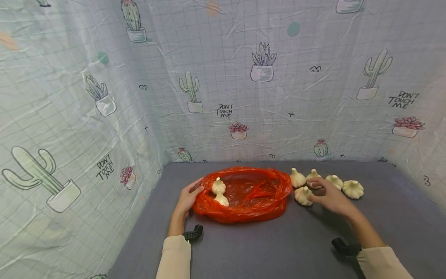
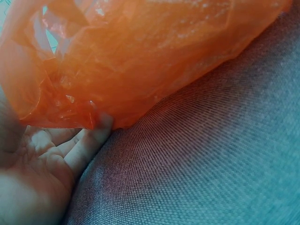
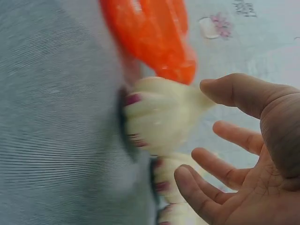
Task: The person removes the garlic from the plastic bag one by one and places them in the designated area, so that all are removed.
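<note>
A red plastic bag (image 1: 240,213) lies on its base with its mouth spread wide. Inside, at its left end, are two garlic bulbs (image 1: 218,186). My left hand (image 1: 186,199) holds the bag's left edge, thumb over the rim; in the left wrist view its fingers (image 2: 86,147) reach beneath the orange-looking plastic. To the right of the bag, my right hand (image 1: 329,197) is at the nearest garlic bulb (image 1: 303,196), fingers spread and loosely bent. In the right wrist view the thumb (image 3: 229,93) is right at that bulb's stem (image 3: 199,99), the other fingers apart from it.
More garlic bulbs stand behind and beside my right hand, among them one at the bag's right end (image 1: 297,178) and one farthest right (image 1: 353,189). All rest on a grey cloth-covered table (image 1: 258,248). A cactus-print curtain (image 1: 223,85) rises behind and at the sides.
</note>
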The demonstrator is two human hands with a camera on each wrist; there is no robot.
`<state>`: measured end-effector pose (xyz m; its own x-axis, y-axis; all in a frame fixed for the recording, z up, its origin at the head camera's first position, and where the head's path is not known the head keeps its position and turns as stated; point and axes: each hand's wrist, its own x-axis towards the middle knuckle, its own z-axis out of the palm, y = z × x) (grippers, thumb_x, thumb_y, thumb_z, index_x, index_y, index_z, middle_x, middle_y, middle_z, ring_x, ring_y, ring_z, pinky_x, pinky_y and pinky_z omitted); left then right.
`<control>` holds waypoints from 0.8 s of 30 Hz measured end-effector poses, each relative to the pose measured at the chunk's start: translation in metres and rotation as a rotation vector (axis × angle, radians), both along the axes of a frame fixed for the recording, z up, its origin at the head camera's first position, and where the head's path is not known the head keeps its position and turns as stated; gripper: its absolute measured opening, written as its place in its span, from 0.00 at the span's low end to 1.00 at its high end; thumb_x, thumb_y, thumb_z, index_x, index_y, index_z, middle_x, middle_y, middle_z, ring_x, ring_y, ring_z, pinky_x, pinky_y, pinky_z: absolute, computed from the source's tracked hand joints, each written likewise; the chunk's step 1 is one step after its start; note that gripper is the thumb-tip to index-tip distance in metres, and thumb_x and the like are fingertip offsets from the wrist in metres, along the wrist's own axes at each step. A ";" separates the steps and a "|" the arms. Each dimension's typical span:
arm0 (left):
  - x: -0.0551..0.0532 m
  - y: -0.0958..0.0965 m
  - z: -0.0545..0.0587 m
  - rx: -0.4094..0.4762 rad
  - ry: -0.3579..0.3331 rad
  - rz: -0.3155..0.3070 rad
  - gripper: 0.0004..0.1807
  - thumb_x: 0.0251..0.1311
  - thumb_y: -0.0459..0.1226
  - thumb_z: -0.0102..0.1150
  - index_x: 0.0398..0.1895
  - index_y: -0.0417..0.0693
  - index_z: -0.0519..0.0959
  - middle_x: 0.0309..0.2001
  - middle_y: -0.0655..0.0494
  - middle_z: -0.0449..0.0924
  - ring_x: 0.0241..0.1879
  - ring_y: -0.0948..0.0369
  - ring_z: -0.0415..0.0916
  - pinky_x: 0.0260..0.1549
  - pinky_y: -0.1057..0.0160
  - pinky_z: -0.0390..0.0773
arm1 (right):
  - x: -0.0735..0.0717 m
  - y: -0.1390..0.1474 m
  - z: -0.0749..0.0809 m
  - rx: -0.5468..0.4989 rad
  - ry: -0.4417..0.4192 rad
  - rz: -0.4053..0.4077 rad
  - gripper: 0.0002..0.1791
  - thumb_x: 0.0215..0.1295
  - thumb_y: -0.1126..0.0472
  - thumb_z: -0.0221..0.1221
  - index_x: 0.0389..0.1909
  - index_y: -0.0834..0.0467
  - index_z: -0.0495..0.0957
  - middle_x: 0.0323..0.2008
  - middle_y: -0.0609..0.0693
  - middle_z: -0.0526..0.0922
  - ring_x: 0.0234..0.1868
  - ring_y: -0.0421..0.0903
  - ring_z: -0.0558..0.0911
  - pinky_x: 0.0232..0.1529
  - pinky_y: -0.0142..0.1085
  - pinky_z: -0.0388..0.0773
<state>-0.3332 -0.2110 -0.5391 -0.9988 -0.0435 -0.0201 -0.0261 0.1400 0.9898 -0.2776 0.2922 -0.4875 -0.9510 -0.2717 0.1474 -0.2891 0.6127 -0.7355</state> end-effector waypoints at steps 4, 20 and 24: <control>0.001 0.000 0.000 -0.003 0.005 -0.004 0.23 0.71 0.39 0.60 0.68 0.58 0.78 0.69 0.48 0.76 0.69 0.51 0.72 0.68 0.46 0.72 | 0.006 -0.001 0.013 -0.004 0.022 -0.029 0.35 0.71 0.57 0.63 0.72 0.69 0.63 0.66 0.75 0.68 0.61 0.75 0.73 0.54 0.62 0.78; -0.001 -0.001 -0.003 -0.009 -0.008 -0.004 0.23 0.72 0.41 0.59 0.69 0.59 0.77 0.70 0.47 0.75 0.69 0.50 0.72 0.68 0.45 0.72 | 0.020 -0.079 0.015 -0.265 0.218 0.050 0.17 0.67 0.67 0.65 0.56 0.62 0.78 0.50 0.58 0.82 0.42 0.37 0.83 0.43 0.31 0.82; -0.002 -0.002 -0.001 -0.003 -0.018 -0.011 0.24 0.73 0.41 0.58 0.71 0.57 0.75 0.71 0.45 0.73 0.70 0.48 0.71 0.68 0.44 0.72 | 0.020 -0.105 0.008 -0.258 0.194 0.096 0.17 0.66 0.64 0.67 0.55 0.57 0.79 0.50 0.54 0.83 0.42 0.39 0.82 0.45 0.35 0.82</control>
